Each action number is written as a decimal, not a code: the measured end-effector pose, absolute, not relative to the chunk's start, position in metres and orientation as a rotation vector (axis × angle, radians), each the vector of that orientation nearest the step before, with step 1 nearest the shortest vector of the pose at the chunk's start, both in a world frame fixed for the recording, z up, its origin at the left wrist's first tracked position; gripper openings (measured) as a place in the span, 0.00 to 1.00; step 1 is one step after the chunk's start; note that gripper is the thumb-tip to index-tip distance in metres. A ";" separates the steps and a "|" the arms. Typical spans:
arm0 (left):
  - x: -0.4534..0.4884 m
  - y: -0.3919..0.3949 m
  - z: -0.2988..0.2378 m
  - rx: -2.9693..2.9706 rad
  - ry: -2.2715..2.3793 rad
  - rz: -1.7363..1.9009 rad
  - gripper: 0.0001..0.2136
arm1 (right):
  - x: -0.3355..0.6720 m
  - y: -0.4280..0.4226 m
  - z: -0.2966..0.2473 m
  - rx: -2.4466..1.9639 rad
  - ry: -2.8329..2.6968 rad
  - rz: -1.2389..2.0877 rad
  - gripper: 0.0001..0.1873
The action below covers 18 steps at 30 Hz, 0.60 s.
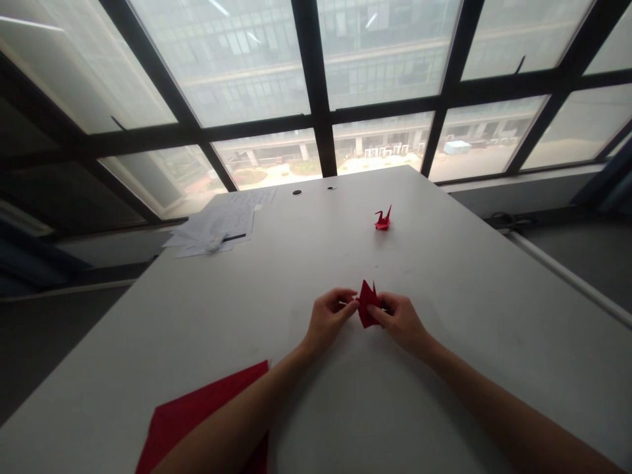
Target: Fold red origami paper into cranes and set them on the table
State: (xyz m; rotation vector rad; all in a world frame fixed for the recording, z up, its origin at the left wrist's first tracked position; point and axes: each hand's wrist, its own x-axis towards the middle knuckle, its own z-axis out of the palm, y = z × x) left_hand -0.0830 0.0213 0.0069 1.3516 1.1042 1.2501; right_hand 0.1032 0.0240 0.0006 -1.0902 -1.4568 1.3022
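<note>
Both hands meet over the middle of the white table [316, 263] at a small folded red paper crane [366, 304]. My left hand [330, 317] pinches its left tip between thumb and fingers. My right hand [402, 320] grips the right side, with the thumb lying across the front and the other fingers mostly hidden behind. Pointed flaps stick up at the top of the folded paper. Farther back stands a finished-looking red origami crane [382, 221], touched by neither hand. Beneath my left forearm lies a stack or sheet of red paper [197, 411], partly covered.
White printed papers [222, 217] lie at the table's back left, with a dark pen [234, 237] and a crumpled whitish item [216, 243] on them. Two round holes, one a cable hole [297, 193], sit near the far edge. Dark-framed windows [320, 118] rise behind the table.
</note>
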 end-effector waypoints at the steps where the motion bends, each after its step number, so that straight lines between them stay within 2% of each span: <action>1: -0.083 0.021 0.007 1.344 1.098 1.251 0.13 | 0.103 0.024 0.000 -1.085 -1.463 1.306 0.16; 18: -0.096 0.032 0.018 1.286 0.974 0.930 0.11 | 0.106 0.023 -0.005 -1.112 -1.579 1.208 0.11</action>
